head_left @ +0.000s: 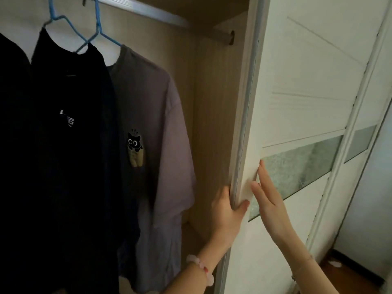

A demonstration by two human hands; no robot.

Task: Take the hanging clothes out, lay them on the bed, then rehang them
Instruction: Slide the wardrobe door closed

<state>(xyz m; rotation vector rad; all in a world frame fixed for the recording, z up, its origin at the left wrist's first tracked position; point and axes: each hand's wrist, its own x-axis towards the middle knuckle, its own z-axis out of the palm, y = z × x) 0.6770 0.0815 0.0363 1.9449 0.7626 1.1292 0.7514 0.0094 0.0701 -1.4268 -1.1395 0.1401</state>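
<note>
The left hand [228, 211] grips the edge of the white sliding wardrobe door [297, 102], and the right hand [268, 200] presses on it with straight fingers. The lilac cat-print T-shirt [152, 115] and the dark shirts [63, 124] hang inside on thin blue hangers [97, 28]. This looks like the opening step; next, probably, one hand must lift a hanger off.

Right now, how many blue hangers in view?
2: left blue hanger in the black logo T-shirt, right blue hanger in the purple cat T-shirt. More may hang out of frame left.
</note>
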